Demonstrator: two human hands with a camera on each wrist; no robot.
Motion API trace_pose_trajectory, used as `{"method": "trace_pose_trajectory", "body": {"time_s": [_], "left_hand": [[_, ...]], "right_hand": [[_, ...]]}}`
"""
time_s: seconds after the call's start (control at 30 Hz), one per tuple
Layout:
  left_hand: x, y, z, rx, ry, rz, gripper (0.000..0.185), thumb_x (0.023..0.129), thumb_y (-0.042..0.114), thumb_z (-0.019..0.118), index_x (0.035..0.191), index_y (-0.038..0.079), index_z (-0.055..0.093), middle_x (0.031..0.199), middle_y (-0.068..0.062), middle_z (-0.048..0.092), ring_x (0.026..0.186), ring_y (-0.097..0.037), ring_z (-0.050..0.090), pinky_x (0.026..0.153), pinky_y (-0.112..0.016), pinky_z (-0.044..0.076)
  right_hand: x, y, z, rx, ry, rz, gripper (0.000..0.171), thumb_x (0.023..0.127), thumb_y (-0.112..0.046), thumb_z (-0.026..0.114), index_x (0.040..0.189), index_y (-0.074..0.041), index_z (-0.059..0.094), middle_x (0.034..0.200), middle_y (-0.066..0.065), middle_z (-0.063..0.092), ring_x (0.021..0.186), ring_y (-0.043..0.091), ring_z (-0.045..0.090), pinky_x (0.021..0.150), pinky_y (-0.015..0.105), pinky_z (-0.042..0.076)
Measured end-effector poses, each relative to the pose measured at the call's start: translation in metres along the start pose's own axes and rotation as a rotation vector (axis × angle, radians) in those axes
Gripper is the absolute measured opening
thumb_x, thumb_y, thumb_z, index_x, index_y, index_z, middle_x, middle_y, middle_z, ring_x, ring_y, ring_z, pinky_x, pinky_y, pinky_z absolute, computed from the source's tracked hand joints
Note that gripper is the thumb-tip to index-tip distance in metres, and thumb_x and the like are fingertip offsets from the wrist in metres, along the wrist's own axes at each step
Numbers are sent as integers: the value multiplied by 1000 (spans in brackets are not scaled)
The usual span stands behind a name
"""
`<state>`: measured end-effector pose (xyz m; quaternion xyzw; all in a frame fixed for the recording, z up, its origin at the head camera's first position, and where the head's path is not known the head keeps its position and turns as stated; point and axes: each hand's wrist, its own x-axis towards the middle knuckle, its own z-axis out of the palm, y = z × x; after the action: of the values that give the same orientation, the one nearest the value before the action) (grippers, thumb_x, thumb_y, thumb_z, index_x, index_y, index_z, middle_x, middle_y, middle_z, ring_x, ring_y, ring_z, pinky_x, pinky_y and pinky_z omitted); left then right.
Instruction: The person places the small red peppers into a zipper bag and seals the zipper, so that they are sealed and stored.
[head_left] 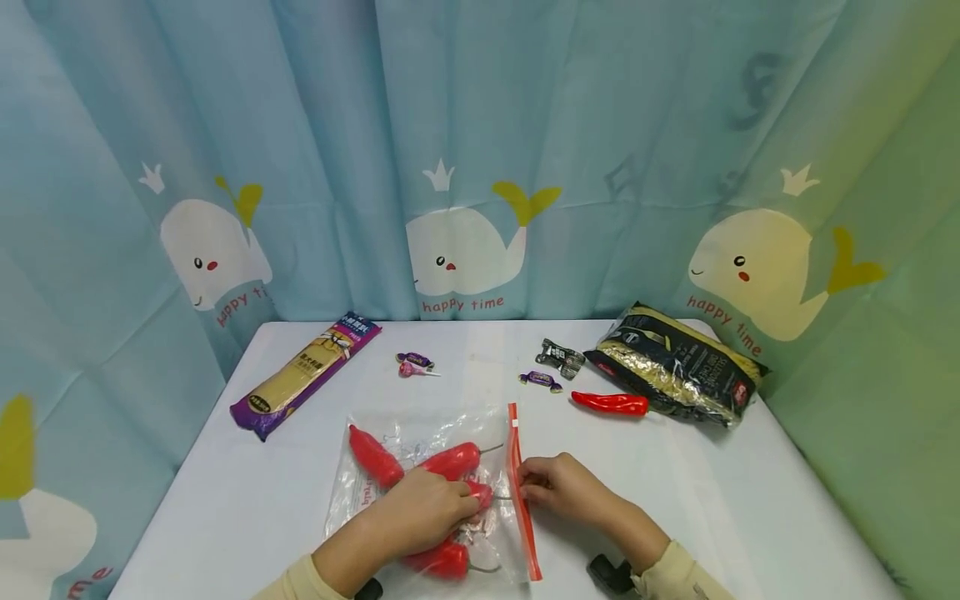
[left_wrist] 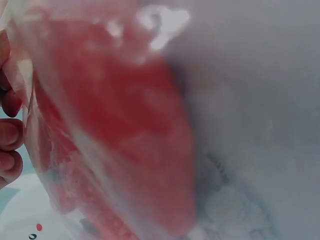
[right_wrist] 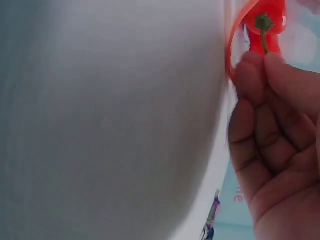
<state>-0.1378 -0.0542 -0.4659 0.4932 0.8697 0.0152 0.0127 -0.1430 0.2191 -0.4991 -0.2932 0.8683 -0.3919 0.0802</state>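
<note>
A clear bag (head_left: 420,467) with a red zip strip (head_left: 521,492) lies on the near middle of the white worktop (head_left: 750,500). It has red peppers (head_left: 450,460) inside. The left hand (head_left: 423,512) rests on top of the bag with its fingers curled, pressing on a pepper through the plastic. The right hand (head_left: 562,487) pinches the zip strip at the bag's right edge.

Farther back on the right, one more red pepper (head_left: 611,403) lies alone, just beside a black noodle pack (head_left: 675,367). Small sweets (head_left: 540,381) lie in the far middle. A purple noodle pack (head_left: 303,375) lies far left.
</note>
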Motion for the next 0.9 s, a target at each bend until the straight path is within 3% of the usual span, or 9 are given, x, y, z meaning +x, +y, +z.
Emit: {"method": "trace_pose_trajectory", "body": {"time_s": [0.2, 0.33, 0.53, 0.67, 0.9], "left_hand": [[-1, -1, -2, 22, 33, 10, 5, 94, 33, 71, 98, 32, 71, 89, 14, 70, 62, -2, 53, 65, -23, 47], [-1, -1, -4, 9, 3, -9, 11, 91, 34, 74, 102, 34, 72, 92, 15, 71, 65, -1, 55, 67, -23, 48], [-3, -2, -3, 1, -3, -11, 12, 91, 30, 74, 102, 34, 72, 93, 16, 71, 65, 0, 55, 68, -23, 48], [-3, -2, -1, -13, -7, -8, 14, 91, 29, 74, 105, 34, 72, 95, 16, 71, 67, 0, 55, 70, -23, 49], [-4, -1, -2, -3, -5, -3, 19, 92, 34, 72, 111, 34, 72, 98, 16, 72, 71, -1, 59, 74, -24, 50]], "right_hand": [[-3, 3, -21, -34, 30, 49, 4, 92, -13, 73, 96, -12, 72, 84, -9, 71, 75, 0, 62, 68, 25, 53], [-8, 14, -55, -233, 142, 66, 8, 89, -5, 74, 97, -7, 73, 89, -3, 72, 79, 8, 65, 71, 31, 54], [-18, 42, -103, -510, 292, 165, 28, 81, 5, 77, 108, -3, 73, 112, 15, 69, 105, 38, 63, 89, 53, 50], [-25, 58, -119, -605, 281, 229, 41, 79, 2, 80, 118, 0, 69, 122, 24, 64, 114, 48, 56, 92, 60, 46], [-29, 74, -125, -661, 229, 304, 49, 80, 0, 79, 126, 2, 64, 122, 25, 62, 114, 48, 57, 91, 60, 47]]}}
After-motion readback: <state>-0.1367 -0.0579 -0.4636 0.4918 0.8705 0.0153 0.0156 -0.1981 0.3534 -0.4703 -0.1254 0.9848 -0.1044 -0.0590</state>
